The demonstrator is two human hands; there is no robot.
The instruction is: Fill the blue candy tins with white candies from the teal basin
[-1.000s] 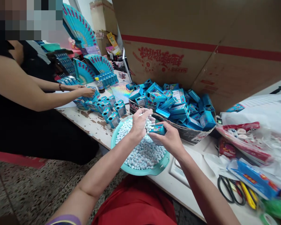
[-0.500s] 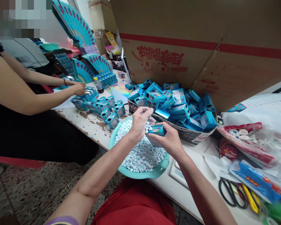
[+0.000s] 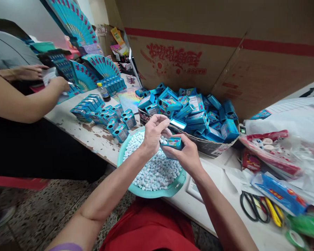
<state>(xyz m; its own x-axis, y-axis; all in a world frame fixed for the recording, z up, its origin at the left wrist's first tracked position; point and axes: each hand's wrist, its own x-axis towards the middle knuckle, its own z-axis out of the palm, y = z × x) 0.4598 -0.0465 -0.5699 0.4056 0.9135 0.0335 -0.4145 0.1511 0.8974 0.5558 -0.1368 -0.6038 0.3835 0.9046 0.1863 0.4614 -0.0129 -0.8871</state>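
Note:
My right hand (image 3: 188, 153) grips a small blue candy tin (image 3: 174, 142) above a turquoise basin (image 3: 179, 186). Curled fingers of my left hand (image 3: 155, 131) are at the tin's left end, with small pale candies (image 3: 163, 139) cupped by them at the opening. Whether any candies lie inside the tin is hidden. The basin beneath both hands holds a heap of loose pale blue-white candies (image 3: 154, 174).
A cardboard box (image 3: 206, 150) piled with blue tins stands behind the basin. Tins in rows (image 3: 120, 131), a yellow-capped bottle (image 3: 103, 92), scissors (image 3: 253, 207) and a yellow cutter (image 3: 274, 212) lie around. A co-worker's arm (image 3: 28, 101) is at left.
The view has shifted slightly. My left hand stays at the tin's opening, and candies now show on its top. The co-worker's hands moved from the tin rows back left and hold a pale packet.

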